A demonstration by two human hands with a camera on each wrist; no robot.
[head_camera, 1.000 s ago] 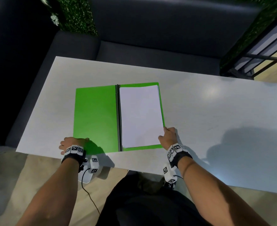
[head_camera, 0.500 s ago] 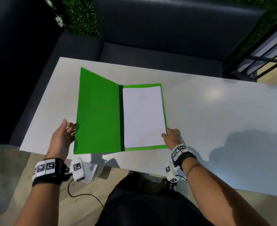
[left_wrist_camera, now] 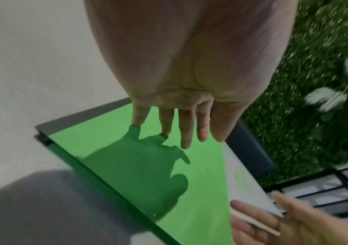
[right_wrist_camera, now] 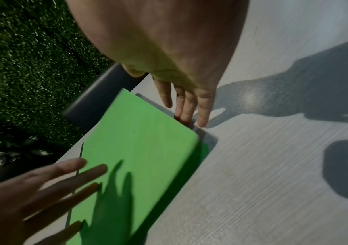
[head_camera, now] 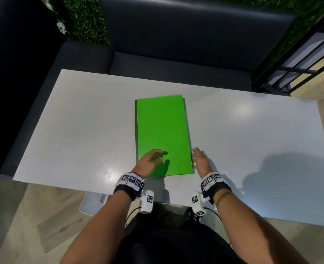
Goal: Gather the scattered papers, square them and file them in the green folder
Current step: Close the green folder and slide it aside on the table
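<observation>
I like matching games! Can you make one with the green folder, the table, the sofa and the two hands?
Things:
1. green folder
2. table
3. sofa
4. left hand
5. right hand

Descriptions:
A. pale grey
B. over the folder's cover
C. closed, lying flat
D. beside the folder's right edge
E. dark, behind the table

Pairs: 1-C, 2-A, 3-E, 4-B, 5-D
</observation>
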